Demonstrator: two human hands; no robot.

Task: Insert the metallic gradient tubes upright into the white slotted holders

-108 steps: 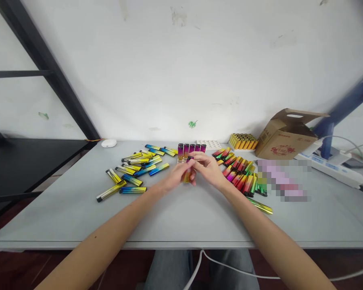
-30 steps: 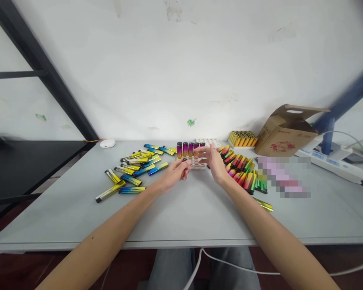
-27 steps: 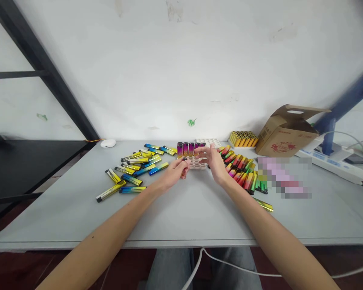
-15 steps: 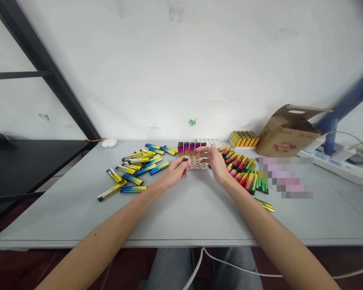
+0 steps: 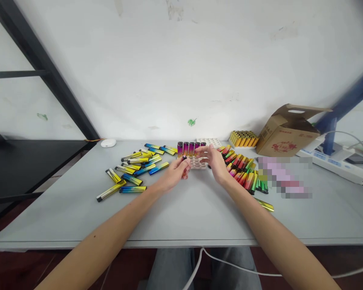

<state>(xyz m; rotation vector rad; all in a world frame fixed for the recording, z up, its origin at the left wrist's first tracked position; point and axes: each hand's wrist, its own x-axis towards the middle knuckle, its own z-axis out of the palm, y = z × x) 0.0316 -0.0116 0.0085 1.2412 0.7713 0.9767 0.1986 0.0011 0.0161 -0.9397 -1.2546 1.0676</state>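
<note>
- gray table (image 5: 193,213), spread beneath everything i handle.
- cardboard box (image 5: 280,139), open, between two and three o'clock of my hands.
- my right hand (image 5: 216,165), fingers curved and apart at the tray's three o'clock; whether they touch anything, i can't tell.
- my left hand (image 5: 176,172), clamped on one lighter.
- white tray (image 5: 198,163), between my hands.
- five purple-and-gold lighters (image 5: 191,148), upright along the tray's twelve o'clock.
- the held lighter (image 5: 184,157), black top showing, at the tray's eight o'clock.
</note>
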